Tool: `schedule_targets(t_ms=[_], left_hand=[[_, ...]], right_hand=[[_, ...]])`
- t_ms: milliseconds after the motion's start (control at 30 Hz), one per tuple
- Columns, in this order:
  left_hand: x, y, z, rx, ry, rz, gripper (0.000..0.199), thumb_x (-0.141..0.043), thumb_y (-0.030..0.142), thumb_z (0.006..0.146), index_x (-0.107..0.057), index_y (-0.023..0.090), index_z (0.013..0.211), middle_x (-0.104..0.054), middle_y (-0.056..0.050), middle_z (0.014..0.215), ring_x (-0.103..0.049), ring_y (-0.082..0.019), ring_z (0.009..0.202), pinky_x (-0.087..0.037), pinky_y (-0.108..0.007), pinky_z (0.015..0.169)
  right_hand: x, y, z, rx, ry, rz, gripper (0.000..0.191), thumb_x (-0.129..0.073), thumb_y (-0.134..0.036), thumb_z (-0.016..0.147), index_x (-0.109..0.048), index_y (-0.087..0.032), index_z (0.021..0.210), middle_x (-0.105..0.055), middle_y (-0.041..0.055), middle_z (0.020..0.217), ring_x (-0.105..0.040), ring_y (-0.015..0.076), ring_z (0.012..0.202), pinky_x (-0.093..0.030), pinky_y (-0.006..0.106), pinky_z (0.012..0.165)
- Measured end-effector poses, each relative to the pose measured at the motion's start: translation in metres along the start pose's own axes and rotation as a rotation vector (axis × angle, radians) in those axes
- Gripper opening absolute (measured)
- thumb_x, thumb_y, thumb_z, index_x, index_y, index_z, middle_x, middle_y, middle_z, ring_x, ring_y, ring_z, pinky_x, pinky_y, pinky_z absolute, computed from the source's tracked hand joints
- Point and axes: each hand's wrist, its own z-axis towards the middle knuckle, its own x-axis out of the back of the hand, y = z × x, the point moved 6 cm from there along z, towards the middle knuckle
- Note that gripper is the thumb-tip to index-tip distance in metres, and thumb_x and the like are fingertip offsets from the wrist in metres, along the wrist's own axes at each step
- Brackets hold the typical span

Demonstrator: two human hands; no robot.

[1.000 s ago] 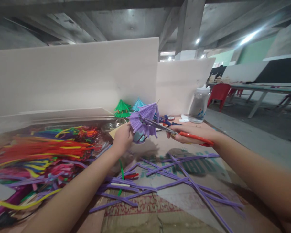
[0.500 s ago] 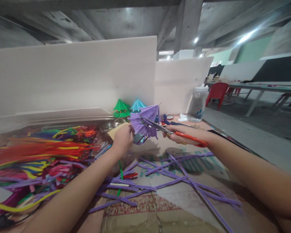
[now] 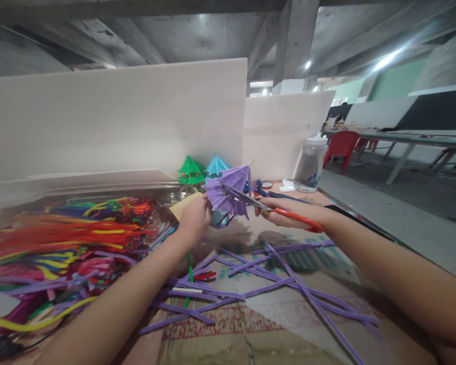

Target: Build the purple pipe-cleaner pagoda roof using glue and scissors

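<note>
- Head view, biggest stuff first: 2 white boards [image 3: 117, 121] stand behind everything like a backdrop.
- Printed cardboard [image 3: 201, 350] covers the work surface in front of the person.
- Big messy pile of coloured strips [image 3: 72, 228] on the left, mostly red and orange up top.
- Loose purple strips [image 3: 264, 276] crisscross the cardboard below the hands.
- Clear bottle [image 3: 310, 165] with a white lid, back right.
- Scissors [image 3: 300, 219], red handles: the right hand [image 3: 285, 212] is wrapped around them, blades lying against the purple fringe. Can't tell how far the blades are parted.
- Purple umbrella-shaped piece [image 3: 228, 187], tilted, held up above the cardboard between the hands. The left hand [image 3: 193, 220] is closed on its left edge, fingertips mostly hidden. I'd guess it's super light, fuzzy and not slippery, but the fringe probably bends or gets crushed easily. Best grip imo is the core or the pale stick [image 3: 251, 162] at its tip, not the fringe ends.
- Smallest: green [image 3: 190, 172] and blue [image 3: 217, 165] cone-topped pieces, just behind it.
</note>
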Motion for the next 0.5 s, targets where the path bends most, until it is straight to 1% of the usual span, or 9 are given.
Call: schedule_targets(t_ms=[133,200,300,367,400,500], left_hand=[[0.0,0.0,0.0,0.01,-0.008,0.005,0.02,-0.04,0.014,0.087,-0.059,0.02,0.084,-0.068,-0.014,0.088,-0.064,-0.029,0.087,-0.045,-0.037,0.076],[0.0,0.001,0.0,0.014,-0.012,0.007,0.02,-0.041,0.013,0.086,-0.06,0.02,0.085,-0.068,-0.013,0.089,-0.064,-0.028,0.088,-0.046,-0.036,0.077],[0.001,0.002,0.0,0.017,-0.017,0.013,0.021,-0.041,0.011,0.086,-0.061,0.017,0.087,-0.068,-0.013,0.09,-0.065,-0.027,0.088,-0.046,-0.035,0.077],[0.002,0.002,0.0,0.021,-0.014,0.021,0.022,-0.041,0.011,0.086,-0.062,0.016,0.089,-0.069,-0.014,0.09,-0.065,-0.027,0.088,-0.046,-0.035,0.077],[0.002,0.003,0.0,0.023,-0.011,0.025,0.022,-0.04,0.01,0.086,-0.062,0.015,0.09,-0.069,-0.014,0.09,-0.065,-0.027,0.088,-0.046,-0.035,0.077],[0.003,0.003,0.0,0.02,-0.003,0.033,0.024,-0.039,0.01,0.088,-0.062,0.013,0.092,-0.069,-0.015,0.091,-0.065,-0.027,0.088,-0.046,-0.035,0.077]], right_hand=[[0.0,0.0,-0.001,0.005,0.012,0.017,0.038,-0.036,-0.048,0.099,-0.056,-0.017,0.108,-0.055,0.0041,0.09,-0.049,0.0122,0.07,-0.042,0.025,0.061],[-0.002,0.002,-0.002,-0.004,0.016,0.049,0.041,-0.036,-0.052,0.099,-0.056,-0.017,0.109,-0.054,0.0034,0.087,-0.049,0.0121,0.069,-0.042,0.025,0.061],[-0.011,0.01,-0.001,-0.045,0.007,0.233,0.049,-0.037,-0.061,0.097,-0.054,-0.017,0.11,-0.049,0.0007,0.081,-0.046,0.0109,0.063,-0.042,0.024,0.055],[-0.016,0.015,0.0,-0.068,0.011,0.347,0.05,-0.038,-0.064,0.096,-0.052,-0.017,0.11,-0.046,-0.0008,0.079,-0.043,0.0101,0.06,-0.041,0.023,0.052],[-0.017,0.016,0.0,-0.07,0.015,0.369,0.05,-0.039,-0.064,0.096,-0.052,-0.018,0.109,-0.046,-0.0011,0.079,-0.042,0.0098,0.059,-0.041,0.023,0.051],[-0.013,0.013,0.001,-0.052,0.033,0.317,0.051,-0.039,-0.066,0.096,-0.052,-0.018,0.105,-0.047,-0.0001,0.079,-0.042,0.0094,0.059,-0.039,0.023,0.051]])
